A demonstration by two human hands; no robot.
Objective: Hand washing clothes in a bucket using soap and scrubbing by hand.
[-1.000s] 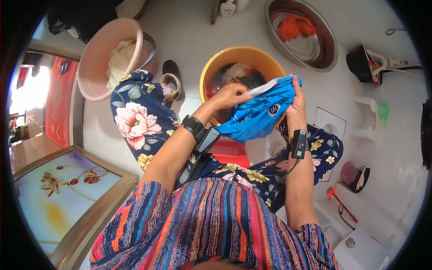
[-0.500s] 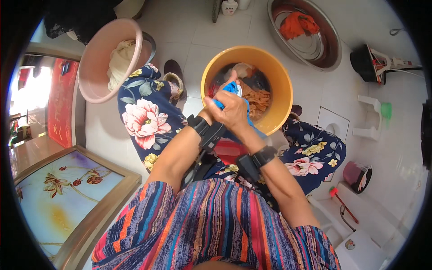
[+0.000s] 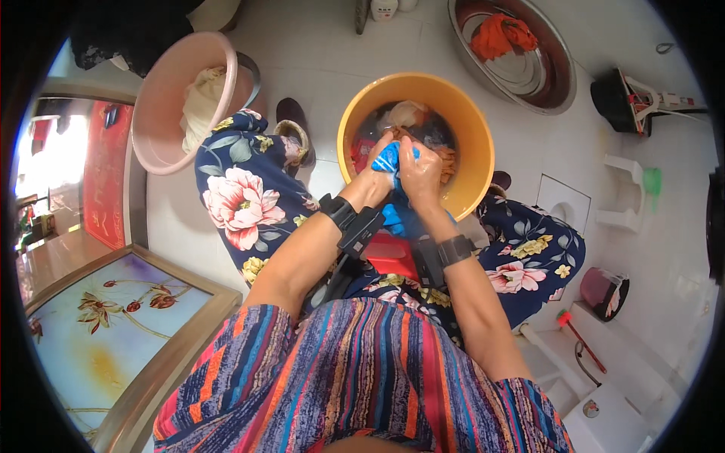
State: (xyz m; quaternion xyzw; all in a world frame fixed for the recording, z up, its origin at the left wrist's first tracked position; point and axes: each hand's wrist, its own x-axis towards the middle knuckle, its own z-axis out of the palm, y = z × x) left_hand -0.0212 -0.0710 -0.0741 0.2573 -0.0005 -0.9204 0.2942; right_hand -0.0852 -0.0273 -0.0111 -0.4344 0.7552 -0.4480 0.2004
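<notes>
A bright blue wet cloth (image 3: 387, 157) is bunched between my two hands over the near side of a yellow bucket (image 3: 477, 162). My left hand (image 3: 372, 181) grips it from the left, fingers wrapped round it. My right hand (image 3: 421, 172) is closed on the same cloth from the right, its fist beside the left hand. A lower part of it hangs between my wrists towards a red plastic thing (image 3: 390, 255). Inside the bucket, orange-brown cloth (image 3: 447, 164), a pale cloth (image 3: 405, 114) and a red piece (image 3: 362, 151) lie in dark water, partly behind my hands.
My knees flank the bucket. A pink basin (image 3: 155, 124) with a cream cloth (image 3: 202, 106) leans at the left. At the far right, a metal basin (image 3: 559, 94) holds an orange-red cloth (image 3: 502, 36). A floor squat toilet (image 3: 559, 208) and white stool (image 3: 623, 185) are at right.
My hands have shifted from one stacked over the other to side by side. The blue cloth is now bunched up between them, with more of it showing near my wrists.
</notes>
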